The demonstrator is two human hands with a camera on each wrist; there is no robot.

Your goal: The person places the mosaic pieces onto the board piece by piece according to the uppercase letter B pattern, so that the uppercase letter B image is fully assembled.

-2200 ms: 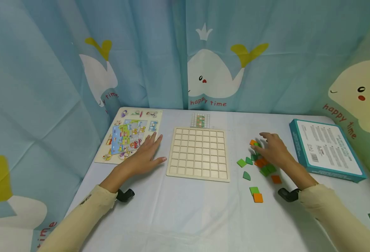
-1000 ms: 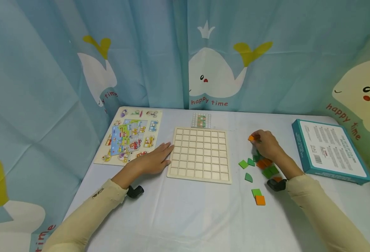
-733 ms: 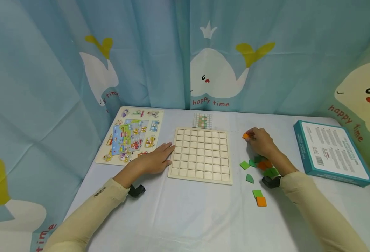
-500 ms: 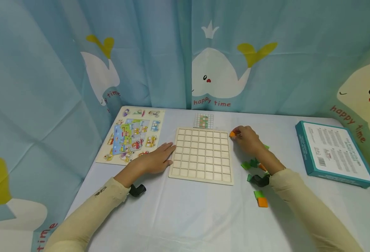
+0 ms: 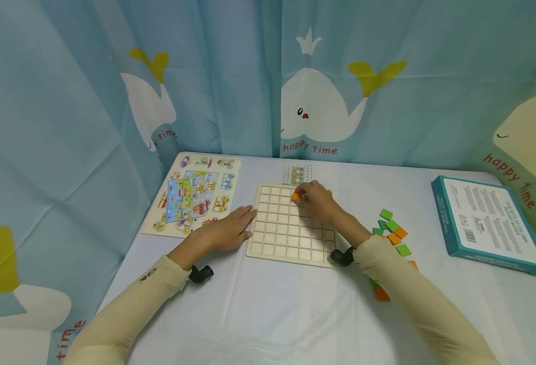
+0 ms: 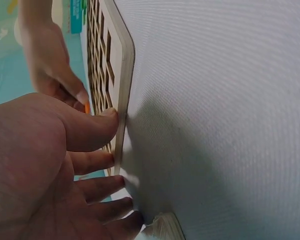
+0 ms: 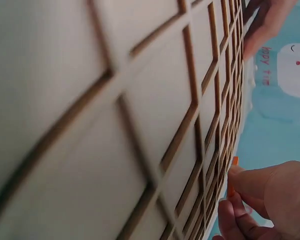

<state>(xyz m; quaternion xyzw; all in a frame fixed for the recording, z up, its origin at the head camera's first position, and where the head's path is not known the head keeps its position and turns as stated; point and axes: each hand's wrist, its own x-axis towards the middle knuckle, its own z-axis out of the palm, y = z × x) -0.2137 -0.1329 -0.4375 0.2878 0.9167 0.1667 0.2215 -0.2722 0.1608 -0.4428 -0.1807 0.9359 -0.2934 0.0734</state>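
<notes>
A pale wooden grid board [image 5: 274, 228] with square cells lies mid-table. My right hand [image 5: 317, 203] pinches a small orange square tile [image 5: 296, 195] between thumb and fingers, close over the board's back rows. In the right wrist view the orange tile [image 7: 233, 176] stands on edge between the fingertips. My left hand [image 5: 228, 230] lies with relaxed, extended fingers at the board's left edge. The left wrist view shows its thumb [image 6: 107, 120] against the board's rim [image 6: 124, 75]. Behind the board is a small pattern card [image 5: 297, 173] with a coloured grid print.
Green and orange tiles [image 5: 403, 250] lie loosely to the right, partly hidden by the right sleeve. A teal box [image 5: 491, 223] stands at the far right. On the left lies a picture puzzle board [image 5: 224, 190] with a colourful card [image 5: 176, 200] on it. A curtain [image 5: 231, 91] rises behind.
My right hand has picked an orange tile from the loose ones and carried it left over the grid board. My left hand has come down to the board's left edge and stays there.
</notes>
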